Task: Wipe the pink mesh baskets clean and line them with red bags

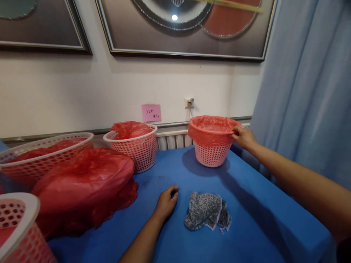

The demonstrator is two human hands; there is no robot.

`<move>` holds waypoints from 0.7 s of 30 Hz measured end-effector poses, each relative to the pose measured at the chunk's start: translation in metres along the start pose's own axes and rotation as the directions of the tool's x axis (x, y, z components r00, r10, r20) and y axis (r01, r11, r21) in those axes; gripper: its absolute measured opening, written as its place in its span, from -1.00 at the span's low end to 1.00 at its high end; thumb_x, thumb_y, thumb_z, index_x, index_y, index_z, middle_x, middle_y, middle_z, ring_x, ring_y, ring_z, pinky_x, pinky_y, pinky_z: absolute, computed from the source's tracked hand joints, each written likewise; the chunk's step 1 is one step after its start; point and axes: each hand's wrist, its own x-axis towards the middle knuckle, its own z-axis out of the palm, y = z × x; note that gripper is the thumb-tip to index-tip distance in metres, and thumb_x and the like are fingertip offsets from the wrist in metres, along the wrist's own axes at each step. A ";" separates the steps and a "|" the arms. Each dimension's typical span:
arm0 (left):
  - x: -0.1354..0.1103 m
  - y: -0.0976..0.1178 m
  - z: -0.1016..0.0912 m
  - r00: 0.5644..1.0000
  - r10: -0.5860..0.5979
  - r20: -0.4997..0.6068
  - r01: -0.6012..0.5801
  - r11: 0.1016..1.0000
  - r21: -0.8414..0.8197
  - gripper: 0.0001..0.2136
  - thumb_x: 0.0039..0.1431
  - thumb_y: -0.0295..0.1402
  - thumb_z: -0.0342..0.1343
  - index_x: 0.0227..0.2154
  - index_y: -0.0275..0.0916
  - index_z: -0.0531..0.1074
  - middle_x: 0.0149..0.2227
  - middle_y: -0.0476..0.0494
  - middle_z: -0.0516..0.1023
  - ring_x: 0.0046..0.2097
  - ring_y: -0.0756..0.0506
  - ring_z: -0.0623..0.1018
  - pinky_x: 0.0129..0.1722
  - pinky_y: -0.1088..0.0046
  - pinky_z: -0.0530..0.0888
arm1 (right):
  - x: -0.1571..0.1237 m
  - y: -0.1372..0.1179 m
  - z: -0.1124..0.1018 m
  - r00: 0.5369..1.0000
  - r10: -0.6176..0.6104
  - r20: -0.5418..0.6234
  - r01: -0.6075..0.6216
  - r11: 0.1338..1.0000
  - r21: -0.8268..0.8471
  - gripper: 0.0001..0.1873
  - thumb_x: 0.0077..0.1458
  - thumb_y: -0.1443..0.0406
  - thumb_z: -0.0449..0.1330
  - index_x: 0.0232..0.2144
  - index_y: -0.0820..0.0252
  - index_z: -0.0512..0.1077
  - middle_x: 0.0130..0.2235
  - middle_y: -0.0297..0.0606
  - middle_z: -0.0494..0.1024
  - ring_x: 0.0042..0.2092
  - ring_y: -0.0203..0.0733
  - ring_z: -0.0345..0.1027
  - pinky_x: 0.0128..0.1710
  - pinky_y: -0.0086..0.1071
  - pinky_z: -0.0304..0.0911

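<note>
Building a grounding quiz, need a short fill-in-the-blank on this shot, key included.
The bare right hand grips the rim of a round pink plastic basket lined with a ____ plastic bag.
The crumpled speckled grey fabric lies to the ____ of the bare left hand.
The white wall bears a rectangular ____ paper note.
Missing words: red; right; pink.

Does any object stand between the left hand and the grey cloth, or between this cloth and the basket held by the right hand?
Nothing visible does: only blue table lies between the left hand and the grey cloth, and between the cloth and the basket that the right hand holds.
</note>
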 end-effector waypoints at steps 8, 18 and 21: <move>0.003 -0.002 -0.001 1.000 0.026 0.012 -0.026 1.000 0.010 -0.73 0.12 -0.35 0.11 -0.14 -0.18 0.62 -0.06 -0.17 0.70 0.04 -0.24 0.65 0.19 0.11 0.51 | 0.018 0.038 0.022 0.989 0.144 -0.013 -0.145 0.981 -0.128 -0.78 0.12 0.33 0.16 -0.21 0.25 0.55 -0.13 0.00 0.56 -0.10 0.07 0.44 -0.02 -0.10 0.33; 0.003 -0.006 -0.005 0.998 0.040 0.040 -0.040 0.999 0.021 -0.71 0.14 -0.32 0.07 -0.13 -0.19 0.60 -0.07 -0.19 0.69 0.02 -0.25 0.64 0.15 0.12 0.51 | 0.046 0.047 0.071 0.974 0.227 0.015 -0.219 0.956 -0.195 -0.76 0.18 0.29 0.19 -0.15 0.29 0.53 -0.09 -0.01 0.56 -0.05 -0.01 0.42 0.00 -0.22 0.28; 0.003 -0.007 -0.005 0.998 0.032 0.055 -0.033 0.999 0.025 -0.70 0.15 -0.31 0.05 -0.12 -0.20 0.59 -0.05 -0.20 0.68 0.04 -0.24 0.63 0.16 0.14 0.50 | 0.052 0.047 0.080 0.973 0.231 0.006 -0.225 0.954 -0.197 -0.76 0.20 0.28 0.19 -0.13 0.30 0.52 -0.08 -0.02 0.54 -0.04 -0.02 0.40 0.00 -0.26 0.26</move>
